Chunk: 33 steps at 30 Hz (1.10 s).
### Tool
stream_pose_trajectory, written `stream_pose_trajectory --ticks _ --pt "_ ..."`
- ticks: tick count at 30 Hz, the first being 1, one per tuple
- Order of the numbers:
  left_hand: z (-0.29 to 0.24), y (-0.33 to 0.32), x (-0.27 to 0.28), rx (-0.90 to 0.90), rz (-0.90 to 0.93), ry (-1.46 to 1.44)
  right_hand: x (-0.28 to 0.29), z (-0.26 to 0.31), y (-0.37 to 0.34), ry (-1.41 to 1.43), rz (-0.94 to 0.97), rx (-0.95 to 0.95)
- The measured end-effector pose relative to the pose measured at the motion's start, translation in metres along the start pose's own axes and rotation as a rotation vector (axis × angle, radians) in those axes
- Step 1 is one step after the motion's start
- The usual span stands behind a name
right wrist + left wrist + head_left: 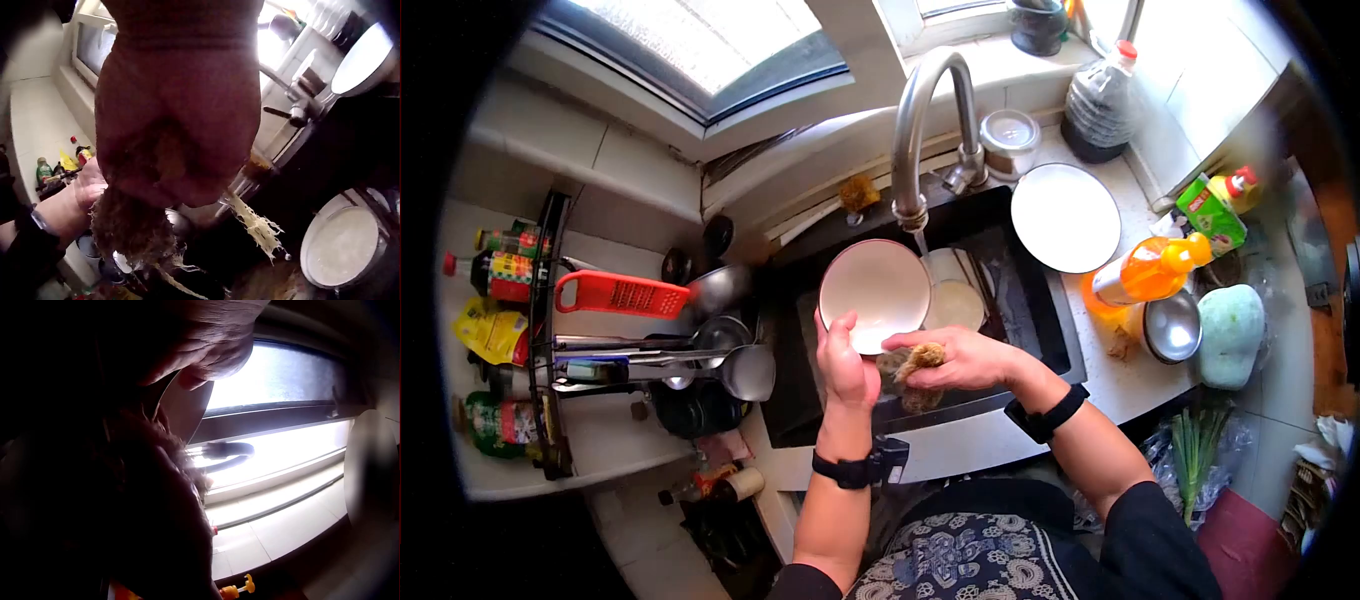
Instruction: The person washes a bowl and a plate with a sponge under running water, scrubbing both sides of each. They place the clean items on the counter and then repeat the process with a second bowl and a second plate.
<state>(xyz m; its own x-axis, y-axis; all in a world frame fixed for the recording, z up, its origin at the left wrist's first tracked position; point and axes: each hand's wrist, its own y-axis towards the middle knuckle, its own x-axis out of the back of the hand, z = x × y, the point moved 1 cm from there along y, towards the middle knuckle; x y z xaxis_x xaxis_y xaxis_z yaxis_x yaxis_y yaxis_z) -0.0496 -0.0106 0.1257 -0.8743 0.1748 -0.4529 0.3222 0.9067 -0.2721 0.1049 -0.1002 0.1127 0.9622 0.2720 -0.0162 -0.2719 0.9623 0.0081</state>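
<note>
My left hand (pixel 847 368) grips a white bowl (pixel 875 288) with a dark rim, tilted over the black sink (pixel 788 422), thumb at its near edge. Just right of it, my right hand (pixel 968 358) holds a brown, fibrous loofah (pixel 922 392) close to the bowl's near rim. Stringy ends of the loofah (pixel 134 228) hang below the fingers in the right wrist view. A thin stream of water runs from the faucet (pixel 908 130) behind the bowl. More dishes (pixel 956 304) lie in the sink. The left wrist view is mostly dark.
Right of the sink are a white plate (pixel 1065 218), an orange pump bottle (pixel 1142 272), a metal bowl (pixel 1172 328) and a pale green gourd (pixel 1230 335). Along the left counter lie a red grater (pixel 625 295) and several ladles and spatulas (pixel 748 373). A window stands behind.
</note>
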Motion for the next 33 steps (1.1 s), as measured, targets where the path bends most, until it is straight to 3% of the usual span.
stream_pose_trajectory --ticks 3,7,9,12,21,25,28,33 --pt "0.023 0.024 0.0 0.058 -0.02 -0.071 0.027 -0.013 -0.02 0.072 -0.092 -0.172" --pt "0.053 0.05 -0.017 -0.03 -0.021 -0.077 0.047 -0.052 -0.044 0.031 -0.515 -0.323" --pt "0.061 0.057 -0.03 -0.013 0.012 -0.089 0.05 -0.063 -0.052 0.057 -0.602 -0.371" --pt "0.069 0.06 -0.05 0.0 0.02 -0.112 0.047 -0.076 -0.063 0.154 -0.634 -0.313" --pt "0.09 0.081 -0.057 -0.27 -0.215 -0.046 0.038 -0.084 -0.085 0.253 -0.695 -0.348" --pt "0.086 0.081 -0.057 -0.228 -0.238 -0.019 0.037 -0.087 -0.084 0.282 -0.682 -0.364" --pt "0.072 0.065 -0.057 -0.11 -0.14 -0.104 0.038 -0.089 -0.084 0.303 -0.685 -0.375" --pt "0.078 0.054 -0.026 0.311 0.052 -0.209 0.04 -0.083 -0.082 0.331 -0.722 -0.372"
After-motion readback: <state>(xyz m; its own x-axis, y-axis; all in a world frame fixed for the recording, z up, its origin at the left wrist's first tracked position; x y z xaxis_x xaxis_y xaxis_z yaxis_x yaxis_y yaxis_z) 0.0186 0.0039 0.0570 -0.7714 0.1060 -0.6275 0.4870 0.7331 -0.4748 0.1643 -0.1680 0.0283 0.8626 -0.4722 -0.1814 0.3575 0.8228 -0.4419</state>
